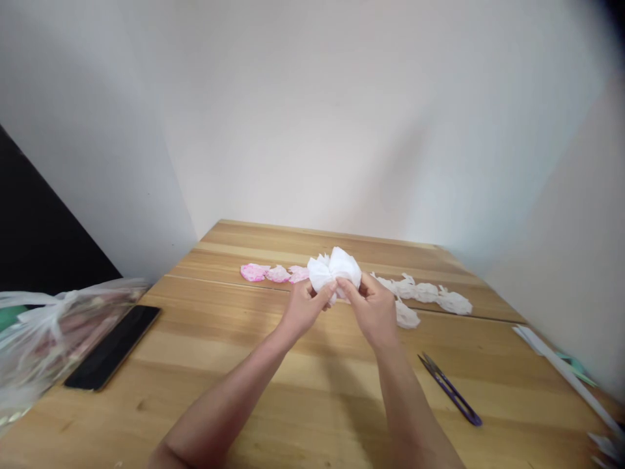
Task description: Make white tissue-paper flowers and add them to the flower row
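A white tissue paper flower (336,266) is held up over the middle of the table, its layers fanned into a rounded puff. My left hand (308,303) pinches its lower left side, thumb in front and fingers behind. From the right, my right hand (371,306) grips it the same way, the two thumbs almost meeting at its lower centre. Behind the hands lie pink-edged paper flowers (254,272) on the left and several white paper flowers (424,293) on the right. What the fingers do behind the paper is hidden.
Purple thread snips (449,389) lie to the right of my right forearm. A black phone (113,347) and a tied plastic bag (53,339) are at the left edge. White strips (561,371) run along the right edge of the wooden table (293,417); walls stand behind.
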### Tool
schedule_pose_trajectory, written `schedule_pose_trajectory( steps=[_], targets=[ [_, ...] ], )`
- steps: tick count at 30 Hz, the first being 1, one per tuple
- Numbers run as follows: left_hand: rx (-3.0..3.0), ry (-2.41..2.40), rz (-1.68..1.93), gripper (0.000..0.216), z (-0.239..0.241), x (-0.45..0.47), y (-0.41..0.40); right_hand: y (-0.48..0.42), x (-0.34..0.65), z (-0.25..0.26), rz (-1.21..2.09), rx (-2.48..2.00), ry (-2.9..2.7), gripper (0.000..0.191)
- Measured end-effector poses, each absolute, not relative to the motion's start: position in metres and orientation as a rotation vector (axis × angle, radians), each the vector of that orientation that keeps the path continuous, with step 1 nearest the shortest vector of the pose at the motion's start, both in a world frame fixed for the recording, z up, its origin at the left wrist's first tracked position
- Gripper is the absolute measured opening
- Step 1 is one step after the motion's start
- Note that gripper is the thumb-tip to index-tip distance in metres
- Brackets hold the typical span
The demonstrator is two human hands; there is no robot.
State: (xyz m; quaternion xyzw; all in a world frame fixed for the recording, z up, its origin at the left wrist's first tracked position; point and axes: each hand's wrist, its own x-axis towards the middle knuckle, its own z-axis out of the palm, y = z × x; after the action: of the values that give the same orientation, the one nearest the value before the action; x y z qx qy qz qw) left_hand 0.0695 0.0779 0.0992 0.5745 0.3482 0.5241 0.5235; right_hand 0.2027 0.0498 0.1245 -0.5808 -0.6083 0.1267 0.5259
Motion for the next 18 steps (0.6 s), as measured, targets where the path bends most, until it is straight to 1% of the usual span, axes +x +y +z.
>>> schedule_pose_trajectory(
  steps=[7, 9, 13, 15, 18],
  targets=[
    [1.273, 0.707, 1.248, 0.040, 0.105, 0.063, 0.079, 0.054, 0.212, 0.125, 0.557, -1.275, -1.365, 0.034],
    [1.410, 0.777, 1.308, 0.039, 0.106, 0.063, 0.076, 0.054, 0.212, 0.125, 0.538, -1.266, -1.384, 0.036],
    [1.795, 0.929, 1.411, 0.031, 0.108, 0.060, 0.071, 0.049, 0.210, 0.125, 0.393, -1.304, -1.406, 0.033],
    [1.793, 0.923, 1.381, 0.029, 0.110, 0.058, 0.070, 0.047, 0.208, 0.127, 0.324, -1.309, -1.410, 0.032],
    [1.667, 0.898, 1.354, 0.033, 0.111, 0.058, 0.069, 0.044, 0.206, 0.128, 0.296, -1.305, -1.444, 0.030]
  ],
)
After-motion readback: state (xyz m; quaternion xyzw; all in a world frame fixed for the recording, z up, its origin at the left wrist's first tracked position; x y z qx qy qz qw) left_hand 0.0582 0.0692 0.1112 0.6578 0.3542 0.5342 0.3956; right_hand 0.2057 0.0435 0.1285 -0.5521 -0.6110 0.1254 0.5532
